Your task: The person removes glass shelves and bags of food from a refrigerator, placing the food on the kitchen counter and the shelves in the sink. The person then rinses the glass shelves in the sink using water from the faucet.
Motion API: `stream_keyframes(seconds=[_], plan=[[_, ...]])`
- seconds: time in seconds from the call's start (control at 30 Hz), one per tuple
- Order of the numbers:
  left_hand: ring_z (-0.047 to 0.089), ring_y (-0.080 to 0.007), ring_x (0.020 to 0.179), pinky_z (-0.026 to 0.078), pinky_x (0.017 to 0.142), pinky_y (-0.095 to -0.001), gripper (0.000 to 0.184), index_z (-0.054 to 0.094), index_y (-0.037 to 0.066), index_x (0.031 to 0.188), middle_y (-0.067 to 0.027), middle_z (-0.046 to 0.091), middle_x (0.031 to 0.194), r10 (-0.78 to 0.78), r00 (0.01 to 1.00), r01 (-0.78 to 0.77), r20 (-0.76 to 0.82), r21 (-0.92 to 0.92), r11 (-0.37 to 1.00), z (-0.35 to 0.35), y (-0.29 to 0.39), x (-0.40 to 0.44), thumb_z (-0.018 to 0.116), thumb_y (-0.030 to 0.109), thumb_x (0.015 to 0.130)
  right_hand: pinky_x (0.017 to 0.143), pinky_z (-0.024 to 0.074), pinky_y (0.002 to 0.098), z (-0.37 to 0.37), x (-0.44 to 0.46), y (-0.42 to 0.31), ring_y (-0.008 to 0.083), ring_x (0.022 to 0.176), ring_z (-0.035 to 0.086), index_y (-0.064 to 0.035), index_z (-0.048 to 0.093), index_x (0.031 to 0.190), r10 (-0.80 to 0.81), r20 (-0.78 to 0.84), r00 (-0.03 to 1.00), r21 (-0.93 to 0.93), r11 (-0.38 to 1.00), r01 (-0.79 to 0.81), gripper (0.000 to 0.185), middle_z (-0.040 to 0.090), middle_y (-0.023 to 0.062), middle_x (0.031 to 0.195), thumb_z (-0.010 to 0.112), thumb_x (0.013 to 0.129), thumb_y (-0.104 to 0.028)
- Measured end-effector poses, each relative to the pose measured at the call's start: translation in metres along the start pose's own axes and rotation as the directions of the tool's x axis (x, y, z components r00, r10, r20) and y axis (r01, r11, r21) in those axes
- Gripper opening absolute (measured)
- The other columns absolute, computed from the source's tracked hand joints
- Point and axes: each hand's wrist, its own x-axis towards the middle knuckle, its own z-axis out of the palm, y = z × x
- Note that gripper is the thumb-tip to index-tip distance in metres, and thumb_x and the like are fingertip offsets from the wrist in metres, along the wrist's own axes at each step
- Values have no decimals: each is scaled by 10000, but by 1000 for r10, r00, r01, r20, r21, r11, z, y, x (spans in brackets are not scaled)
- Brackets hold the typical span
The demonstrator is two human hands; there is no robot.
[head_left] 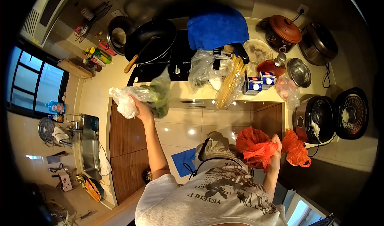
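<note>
My left hand (142, 111) is closed round the gathered top of a clear plastic bag (160, 92) with green vegetables inside. I hold it out over the left counter's edge, below the stove. White crumpled plastic (126, 105) bunches at the fingers. On the other side, my right hand (274, 148) grips a red plastic bag (256, 146), which hangs beside my body. Part of the red plastic (296, 148) also shows to the right of this hand, near the counter edge. What the red bag contains, if anything, is hidden.
A black wok (150, 40) sits on the stove (180, 64). Dried noodle sticks (232, 82), blue cartons (253, 86) and a steel bowl (299, 72) crowd the front counter. An open rice cooker (316, 118) stands right. The sink (90, 146) lies left.
</note>
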Motion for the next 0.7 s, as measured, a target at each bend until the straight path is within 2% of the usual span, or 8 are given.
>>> stream_keyframes(seconds=[0.07, 0.17, 0.2, 0.23, 0.3, 0.4, 0.5, 0.7], plan=[[457, -173, 897, 381, 791, -291, 381, 395, -7, 1134, -96, 461, 1065, -220, 973, 184, -62, -361, 914, 20, 9, 11, 393, 280, 883, 468, 263, 156, -10, -4, 7, 21, 516, 311, -118, 281, 665, 1, -20, 1000, -6, 1000, -1, 216, 281, -59, 599, 468, 694, -13], [456, -197, 925, 380, 801, -319, 329, 401, -9, 1125, -109, 468, 1075, 620, 777, -604, -111, 149, 783, 47, -151, 25, 395, 208, 878, 490, 262, 158, -28, -13, 23, 25, 536, 307, -120, 288, 647, -22, -97, 995, -86, 996, 14, 221, 277, -65, 610, 480, 671, -15], [467, -223, 951, 381, 823, -340, 323, 398, -8, 1136, -117, 482, 1083, 595, 800, -509, -76, 439, 740, 62, -211, 33, 423, 138, 850, 490, 256, 158, -28, -16, 26, 27, 536, 300, -122, 286, 640, -44, -155, 987, -38, 999, 39, 225, 280, -66, 613, 489, 665, -28], [468, -223, 985, 380, 837, -343, 351, 411, -7, 1136, -117, 483, 1102, 224, 970, -240, 90, 440, 865, 64, -154, 20, 467, 115, 812, 491, 251, 157, -28, -18, 29, 29, 537, 293, -123, 285, 633, -67, -213, 975, 8, 998, 70, 230, 283, -68, 616, 498, 659, -42], [482, -213, 975, 385, 828, -331, 333, 459, -2, 1097, -127, 497, 1087, 467, 827, -549, 313, 275, 789, 76, -268, 31, 495, 106, 784, 492, 248, 162, -34, -22, 25, 30, 547, 291, -124, 286, 635, -52, -186, 981, -44, 998, 45, 241, 290, -66, 618, 526, 655, -108], [581, -209, 711, 455, 664, -322, 166, 605, 17, 840, -98, 606, 781, 339, 799, -381, 496, -19, 924, 88, -139, -24, 557, 97, 703, 492, 248, 162, -36, -26, 26, 30, 549, 292, -125, 286, 635, -74, -212, 974, -88, 995, 57, 244, 291, -66, 618, 530, 654, -120], [490, -232, 472, 379, 481, -337, 114, 587, 53, 676, -85, 504, 533, 600, 482, -755, 639, -44, 654, 102, -148, -42, 608, 127, 593, 493, 247, 163, -36, -27, 29, 30, 551, 293, -125, 286, 635, -84, -237, 968, -118, 991, 57, 248, 292, -66, 618, 533, 653, -132], [536, -227, 694, 377, 666, -319, 150, 603, 76, 753, -78, 563, 756, 375, 477, -699, 795, 84, 711, 129, -140, -59, 552, 150, 633, 494, 247, 164, -36, -31, 33, 31, 554, 294, -127, 285, 635, -114, -234, 965, -200, 978, 67, 257, 294, -65, 619, 540, 651, -156]])
